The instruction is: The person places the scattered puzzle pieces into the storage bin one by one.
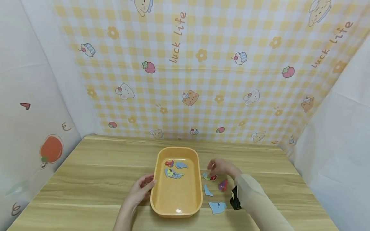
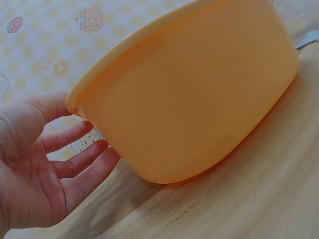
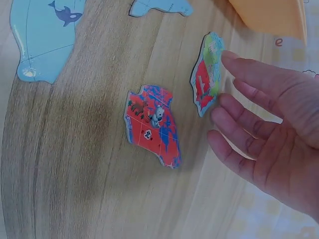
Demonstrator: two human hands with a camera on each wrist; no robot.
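My left hand (image 1: 141,189) touches the left side of a yellow plastic tub (image 1: 176,200). In the left wrist view its fingers (image 2: 82,162) lie loosely against the tub's outer wall just below the rim. To the right of the tub, my right hand (image 1: 221,166) hovers at a green and red map puzzle piece (image 3: 207,74). Its fingers are spread and relaxed, with the tips close to the piece's edge; whether they touch is unclear. Nearby lies a red and blue puzzle piece (image 3: 152,127) with a small bear printed on it.
Inside the tub are a red piece (image 1: 169,164), a light blue piece (image 1: 181,165) and a blue-yellow piece (image 1: 170,174). On the wooden table (image 1: 101,173), a slim blue piece (image 1: 207,190) and a blue whale piece (image 1: 215,208) lie right of the tub. A checked cloth (image 1: 202,77) hangs behind.
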